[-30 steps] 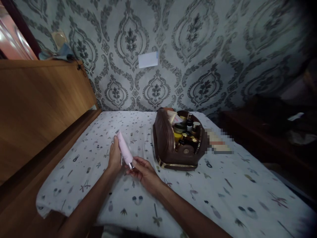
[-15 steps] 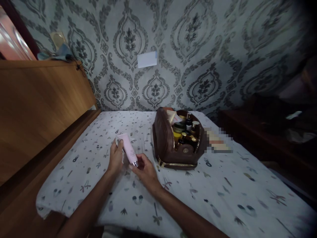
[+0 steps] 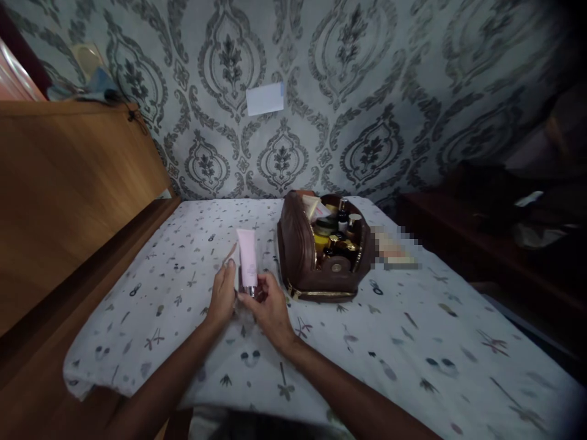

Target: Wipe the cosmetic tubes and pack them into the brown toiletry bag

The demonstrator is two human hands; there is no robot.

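Observation:
A pale pink cosmetic tube (image 3: pixel 248 256) with a silver cap stands nearly upright above the bed, cap end down. My right hand (image 3: pixel 273 311) has its thumb and fingers closed around the cap. Close against the tube's left side is my left hand (image 3: pixel 223 294), its fingers curled round a thin whitish piece that looks like a tissue (image 3: pixel 237 278), mostly hidden by the hand. To the right sits a brown toiletry bag (image 3: pixel 293 256), unzipped, with small bottles (image 3: pixel 342 214), jars and a cream tube (image 3: pixel 310 206) inside.
A white patterned sheet (image 3: pixel 183 342) covers the bed. A wooden panel (image 3: pixel 77 195) rises along the left side. Behind the bed is a patterned wall (image 3: pixel 298 55) with a white card (image 3: pixel 265 99) on it. Beyond the bag lies a pixelated flat item (image 3: pixel 394 250); dark furniture stands at right.
The pink tube has swung from a leftward tilt to nearly upright. My left hand has come off its upper end and moved down and right, beside it. The right hand stays at the cap.

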